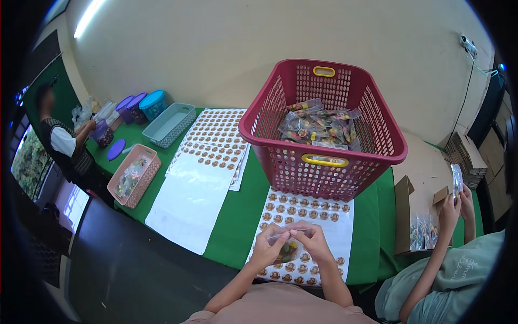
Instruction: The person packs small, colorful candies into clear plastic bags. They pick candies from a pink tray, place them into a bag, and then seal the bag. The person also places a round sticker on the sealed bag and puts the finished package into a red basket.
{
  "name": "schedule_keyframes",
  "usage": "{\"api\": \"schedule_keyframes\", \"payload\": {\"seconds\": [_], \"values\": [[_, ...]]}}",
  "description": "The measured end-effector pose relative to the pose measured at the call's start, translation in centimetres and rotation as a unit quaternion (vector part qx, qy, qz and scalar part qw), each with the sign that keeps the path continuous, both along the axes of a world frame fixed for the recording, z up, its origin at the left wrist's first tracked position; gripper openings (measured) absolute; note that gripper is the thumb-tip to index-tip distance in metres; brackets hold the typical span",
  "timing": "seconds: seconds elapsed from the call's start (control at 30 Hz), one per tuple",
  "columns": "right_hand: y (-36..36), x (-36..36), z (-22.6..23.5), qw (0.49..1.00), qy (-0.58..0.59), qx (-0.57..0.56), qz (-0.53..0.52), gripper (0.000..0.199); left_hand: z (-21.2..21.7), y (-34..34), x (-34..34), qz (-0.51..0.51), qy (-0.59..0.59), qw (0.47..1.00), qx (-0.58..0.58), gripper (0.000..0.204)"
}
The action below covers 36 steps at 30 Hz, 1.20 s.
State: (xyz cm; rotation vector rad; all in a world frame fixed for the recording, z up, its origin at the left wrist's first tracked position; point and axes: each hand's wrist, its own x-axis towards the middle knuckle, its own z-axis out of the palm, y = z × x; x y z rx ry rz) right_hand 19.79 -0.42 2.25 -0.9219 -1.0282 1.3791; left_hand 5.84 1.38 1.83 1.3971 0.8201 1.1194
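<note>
Between my two hands is a small clear plastic bag (290, 252) with colourful pieces in its lower part. My left hand (267, 245) pinches the bag's top edge on one side, and my right hand (314, 242) pinches it on the other, the thumbs close together. Under the bag lies a white sheet of round brown stickers (328, 216), with bare gaps where some are gone. Just beyond stands a tall maroon plastic basket (324, 178) with yellow handles, holding many similar filled bags (321, 127).
More sticker sheets (213, 129) lie left on the green-covered table (229, 227). A pink basket (145, 178) of bags, a grey-green basket (170, 127) and lidded tubs (154, 105) stand farther left. At right, a co-worker's hands (450, 213) hold a bag beside a cardboard box (403, 216).
</note>
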Motion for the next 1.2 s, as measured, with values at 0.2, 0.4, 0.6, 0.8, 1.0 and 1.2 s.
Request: {"api": "schedule_keyframes", "payload": {"seconds": [0.2,0.4,0.6,0.8,1.0,1.2], "values": [[-0.2,-0.9,-1.6,0.994,-0.074,0.034,-0.076,0.01,-0.2,-0.3,-0.4,0.053,0.034,0.998,0.031,0.011],[-1.3,-1.0,-1.4,0.992,-0.067,-0.017,-0.101,0.011,-0.7,-0.4,-2.0,0.018,0.029,0.998,-0.043,0.012],[-2.0,0.9,-0.5,0.995,-0.035,-0.033,-0.086,0.008,-0.7,0.0,-2.6,-0.04,0.07,0.996,-0.025,0.01],[-2.2,2.5,-1.7,0.998,-0.034,0.017,-0.045,0.005,-1.2,0.6,-1.7,-0.016,-0.059,0.998,0.006,0.013],[-2.1,2.5,-1.9,0.995,-0.08,0.015,-0.049,0.007,-2.0,0.0,-1.9,0.036,-0.082,0.996,-0.022,0.021],[-2.8,3.1,-1.0,0.994,-0.09,-0.002,0.057,0.011,-3.3,0.0,-3.3,0.019,-0.076,0.994,-0.077,0.017]]}}
